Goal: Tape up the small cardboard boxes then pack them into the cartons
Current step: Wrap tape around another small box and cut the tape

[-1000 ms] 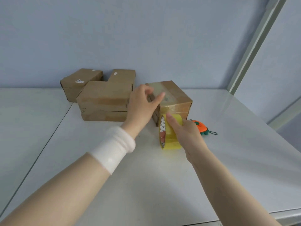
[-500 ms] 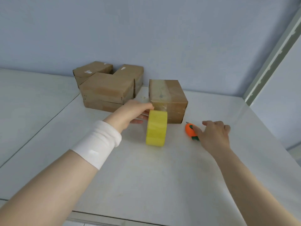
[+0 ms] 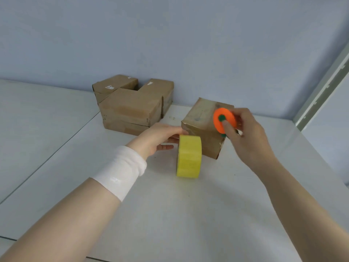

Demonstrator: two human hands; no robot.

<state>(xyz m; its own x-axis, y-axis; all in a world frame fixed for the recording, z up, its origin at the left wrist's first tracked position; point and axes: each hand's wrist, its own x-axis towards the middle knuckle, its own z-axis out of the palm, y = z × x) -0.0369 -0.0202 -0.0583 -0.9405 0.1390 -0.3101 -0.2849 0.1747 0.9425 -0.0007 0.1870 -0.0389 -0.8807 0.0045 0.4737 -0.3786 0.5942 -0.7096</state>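
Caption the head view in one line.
Left hand holds yellow tape roll by taped box; right hand holds orange cutter.

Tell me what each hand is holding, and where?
Right hand pinches the round orange cutter at its lower edge. Left hand holds the yellow tape roll by its far upper rim.

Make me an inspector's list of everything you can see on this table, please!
Surface: white table, with a seam running along its left part.
Job's things: taped small box next to a yellow tape roll standing on edge; brown boxes clustered by the wall.
Clutter: nothing seen.
Hands: left hand touches the yellow tape roll, fingertips hidden; right hand pinches a raised orange round tool.
Cables: nothing seen.
Surroundings: pale blue wall; frame strip at right; white wristband on the left wrist.
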